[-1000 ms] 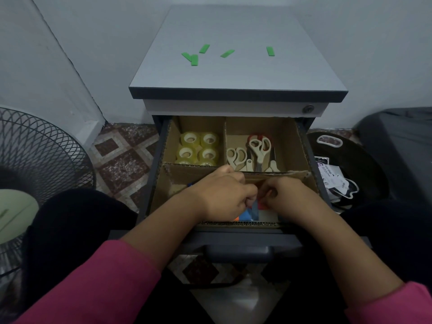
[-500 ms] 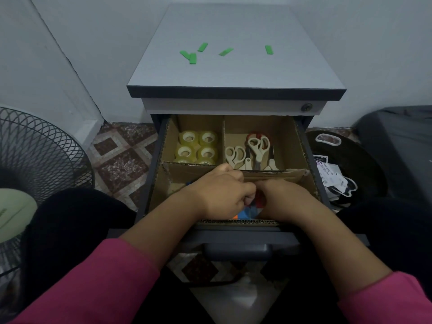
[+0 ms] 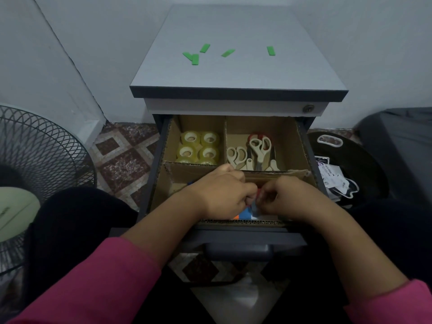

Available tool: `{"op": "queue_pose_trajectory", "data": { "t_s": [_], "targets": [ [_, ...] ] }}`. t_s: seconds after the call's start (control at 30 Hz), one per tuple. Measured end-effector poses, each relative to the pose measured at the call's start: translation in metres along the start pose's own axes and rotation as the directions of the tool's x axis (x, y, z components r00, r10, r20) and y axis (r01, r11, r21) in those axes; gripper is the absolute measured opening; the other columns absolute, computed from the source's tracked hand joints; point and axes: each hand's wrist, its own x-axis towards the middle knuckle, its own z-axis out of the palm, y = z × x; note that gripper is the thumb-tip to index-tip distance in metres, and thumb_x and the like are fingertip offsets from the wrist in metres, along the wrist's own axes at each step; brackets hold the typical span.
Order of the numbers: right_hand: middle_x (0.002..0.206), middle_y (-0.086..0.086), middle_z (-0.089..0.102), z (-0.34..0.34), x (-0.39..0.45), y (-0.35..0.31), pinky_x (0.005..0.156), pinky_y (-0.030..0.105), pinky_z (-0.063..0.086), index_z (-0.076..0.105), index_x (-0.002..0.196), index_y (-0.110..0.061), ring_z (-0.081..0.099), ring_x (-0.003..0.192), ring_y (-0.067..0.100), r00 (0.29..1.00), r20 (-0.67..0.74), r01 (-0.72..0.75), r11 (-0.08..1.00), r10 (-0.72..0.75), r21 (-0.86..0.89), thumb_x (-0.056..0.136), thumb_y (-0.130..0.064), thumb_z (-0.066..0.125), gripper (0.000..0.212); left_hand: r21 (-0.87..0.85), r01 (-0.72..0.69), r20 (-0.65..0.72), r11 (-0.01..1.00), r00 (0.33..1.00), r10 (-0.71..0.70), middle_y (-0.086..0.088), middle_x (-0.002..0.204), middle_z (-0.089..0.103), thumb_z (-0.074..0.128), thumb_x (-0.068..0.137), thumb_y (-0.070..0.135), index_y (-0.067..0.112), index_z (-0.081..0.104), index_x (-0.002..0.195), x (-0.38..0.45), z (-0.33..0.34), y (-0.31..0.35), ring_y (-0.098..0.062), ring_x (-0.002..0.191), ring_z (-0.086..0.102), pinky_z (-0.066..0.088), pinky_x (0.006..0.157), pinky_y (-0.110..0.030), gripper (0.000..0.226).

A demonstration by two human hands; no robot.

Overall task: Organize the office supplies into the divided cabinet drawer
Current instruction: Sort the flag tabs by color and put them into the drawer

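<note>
Both hands meet knuckle to knuckle in the front compartment of an open drawer (image 3: 233, 224); the left hand (image 3: 224, 197) is curled into a loose fist and the right hand (image 3: 284, 198) has its fingers bent inward, both seeming to pinch small blue and red items (image 3: 247, 212) between them, though exactly what each holds cannot be told; the items sit low against the front wall, mostly hidden by the hands; to finish well, it looks best to press them flat and square to the cardboard divider (image 3: 275, 174) before letting go; behind it, tape rolls (image 3: 199, 147) fill the back left compartment and scissors (image 3: 253, 152) lie in the back right; the front compartment shows bare floor to the left, so there is room to slide that way; the cardboard walls stand close on the right; green strips (image 3: 205, 53) lie on the cabinet top (image 3: 233, 73), well apart
</note>
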Motion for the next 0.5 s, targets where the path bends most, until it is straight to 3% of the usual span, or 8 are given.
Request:
{"op": "queue_pose_trajectory", "data": {
  "t_s": [0.07, 0.17, 0.33, 0.5],
  "targets": [
    [0.085, -0.011, 0.063, -0.0016, 0.001, -0.0017, 0.076, 0.028, 0.051, 0.069, 0.094, -0.034, 0.062, 0.09, 0.012, 0.997, -0.073, 0.017, 0.999, -0.019, -0.034, 0.077, -0.035, 0.07, 0.016, -0.005, -0.008, 0.01, 1.0, 1.0, 0.008, 0.01, 0.101, 0.056, 0.042, 0.091, 0.027, 0.031, 0.054, 0.099, 0.0003, 0.0019, -0.0022, -0.015, 0.105, 0.043, 0.027, 0.104, -0.032, 0.015],
    [0.095, -0.007, 0.065, 0.0024, 0.0036, -0.0064, 0.073, 0.028, 0.049, 0.066, 0.099, -0.036, 0.06, 0.094, 0.016, 0.996, -0.086, 0.022, 0.995, -0.03, -0.099, 0.072, -0.036, 0.074, 0.029, -0.006, -0.003, 0.021, 1.0, 1.0, 0.003, 0.01, 0.1, 0.056, 0.042, 0.091, 0.027, 0.032, 0.054, 0.098, 0.0002, 0.0036, -0.0033, -0.015, 0.104, 0.044, 0.03, 0.103, -0.034, 0.015],
    [0.1, -0.003, 0.066, 0.0078, 0.0064, -0.0083, 0.071, 0.028, 0.048, 0.065, 0.098, -0.033, 0.061, 0.096, 0.019, 0.995, -0.091, 0.014, 0.982, -0.032, -0.19, 0.072, -0.036, 0.073, 0.027, -0.006, -0.009, 0.012, 1.0, 1.0, 0.009, 0.009, 0.1, 0.056, 0.042, 0.091, 0.026, 0.031, 0.055, 0.098, 0.0004, 0.0038, -0.004, -0.014, 0.103, 0.045, 0.03, 0.103, -0.034, 0.015],
    [0.094, -0.004, 0.065, 0.0071, 0.0062, -0.005, 0.072, 0.028, 0.049, 0.067, 0.092, -0.031, 0.061, 0.092, 0.017, 0.996, -0.086, 0.013, 0.99, -0.025, -0.138, 0.077, -0.039, 0.072, 0.018, -0.008, 0.002, 0.023, 1.0, 1.0, -0.002, 0.008, 0.101, 0.054, 0.042, 0.091, 0.026, 0.033, 0.054, 0.097, -0.0002, 0.0026, -0.0029, -0.015, 0.105, 0.043, 0.03, 0.104, -0.035, 0.015]
  ]
}}
